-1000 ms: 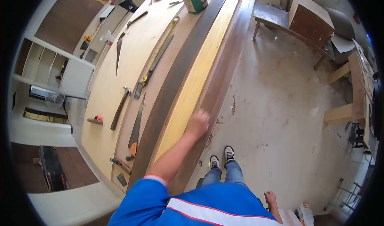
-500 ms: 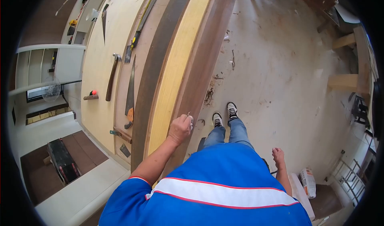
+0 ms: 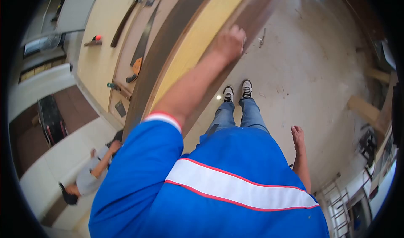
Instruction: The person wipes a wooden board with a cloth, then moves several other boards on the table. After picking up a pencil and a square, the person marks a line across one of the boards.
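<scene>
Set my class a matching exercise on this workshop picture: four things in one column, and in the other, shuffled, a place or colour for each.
Column one
1. Left hand
2. Right hand
3. Saw
4. Hammer

Column two
A. Lying on the pale panel
B. Out above the floor, away from the wood
C. Over the brown strip along the floor side
D. Orange on its handle

Right pairs: 1-C, 2-B, 3-D, 4-A
</scene>
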`<state>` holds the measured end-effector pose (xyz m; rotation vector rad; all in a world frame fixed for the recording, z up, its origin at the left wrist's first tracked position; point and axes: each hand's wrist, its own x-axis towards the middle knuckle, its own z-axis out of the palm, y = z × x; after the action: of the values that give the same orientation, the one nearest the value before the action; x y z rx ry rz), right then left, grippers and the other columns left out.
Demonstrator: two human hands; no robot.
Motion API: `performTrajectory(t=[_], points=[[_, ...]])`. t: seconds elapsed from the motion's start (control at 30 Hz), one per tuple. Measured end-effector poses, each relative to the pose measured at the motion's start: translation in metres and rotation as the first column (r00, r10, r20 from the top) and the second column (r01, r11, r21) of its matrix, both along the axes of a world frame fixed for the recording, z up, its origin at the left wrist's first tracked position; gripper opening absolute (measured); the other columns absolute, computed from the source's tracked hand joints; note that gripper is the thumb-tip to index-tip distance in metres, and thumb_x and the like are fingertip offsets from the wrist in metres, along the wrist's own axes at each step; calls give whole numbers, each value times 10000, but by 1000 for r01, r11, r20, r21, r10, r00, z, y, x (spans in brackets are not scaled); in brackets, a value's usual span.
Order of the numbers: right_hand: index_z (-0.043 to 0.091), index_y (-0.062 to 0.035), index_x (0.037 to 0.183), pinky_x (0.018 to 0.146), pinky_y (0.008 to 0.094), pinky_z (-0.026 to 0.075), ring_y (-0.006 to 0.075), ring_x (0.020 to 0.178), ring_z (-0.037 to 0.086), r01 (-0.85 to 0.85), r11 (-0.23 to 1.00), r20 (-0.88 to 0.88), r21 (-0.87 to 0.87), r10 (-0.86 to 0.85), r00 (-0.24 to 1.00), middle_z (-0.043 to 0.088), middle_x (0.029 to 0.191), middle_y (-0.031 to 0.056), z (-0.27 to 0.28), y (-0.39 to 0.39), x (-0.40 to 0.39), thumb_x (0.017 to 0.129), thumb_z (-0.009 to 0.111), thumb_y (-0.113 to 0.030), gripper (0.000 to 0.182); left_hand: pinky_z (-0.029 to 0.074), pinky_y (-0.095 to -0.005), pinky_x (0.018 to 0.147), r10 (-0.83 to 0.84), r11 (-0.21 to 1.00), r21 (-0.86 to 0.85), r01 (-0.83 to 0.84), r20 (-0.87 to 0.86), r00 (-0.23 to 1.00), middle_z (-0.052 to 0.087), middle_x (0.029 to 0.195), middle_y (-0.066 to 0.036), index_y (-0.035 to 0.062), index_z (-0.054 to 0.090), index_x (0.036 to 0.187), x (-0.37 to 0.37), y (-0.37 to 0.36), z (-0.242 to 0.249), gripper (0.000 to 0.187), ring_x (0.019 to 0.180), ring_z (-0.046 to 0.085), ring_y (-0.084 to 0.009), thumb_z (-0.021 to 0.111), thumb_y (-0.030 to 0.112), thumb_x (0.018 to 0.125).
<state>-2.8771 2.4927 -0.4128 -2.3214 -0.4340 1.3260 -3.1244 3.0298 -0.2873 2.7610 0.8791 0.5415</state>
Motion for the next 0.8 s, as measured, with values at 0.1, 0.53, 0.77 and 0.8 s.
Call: performTrajectory(t=[0.1, 0.53, 0.77, 0.8], points=[[645, 100, 1233, 997, 403, 511, 334, 1127, 677, -188, 982, 36, 23, 187, 982, 696, 1212, 265, 8, 54, 9, 982, 640, -335, 502, 547, -456, 607, 232, 963, -138, -233, -21, 972, 583, 874, -138, 98, 633, 935, -105, -100, 20, 118, 746, 643, -352, 674, 79, 825], [556, 32, 1404, 1130, 539, 398, 430, 1381, 480, -975, 199, 698, 102, 684, 212, 482, 1501, 295, 177, 382, -176, 967, 663, -251, 531, 540, -467, 620, 894, 430, -83, -899, -102, 436, 587, 863, -115, 119, 627, 868, -254, -274, 7, 70, 773, 650, -322, 661, 99, 810], [539, 82, 1403, 1163, 520, 374, 486, 1432, 398, -966, 183, 710, -184, 704, -2, 402, 1540, 340, 149, 405, -240, 932, 690, -283, 615, 551, -498, 664, 878, -446, -152, -882, -263, -399, 726, 821, -102, 106, 670, 888, -481, -454, -7, 132, 750, 702, -347, 578, 186, 942], [540, 89, 1396, 1160, 509, 383, 490, 1428, 399, -967, 168, 706, -193, 708, -19, 394, 1540, 348, 151, 403, -242, 932, 691, -284, 614, 550, -502, 657, 863, -444, -68, -894, -302, -405, 716, 812, -99, 103, 670, 885, -502, -464, 1, 122, 714, 692, -354, 591, 182, 934]])
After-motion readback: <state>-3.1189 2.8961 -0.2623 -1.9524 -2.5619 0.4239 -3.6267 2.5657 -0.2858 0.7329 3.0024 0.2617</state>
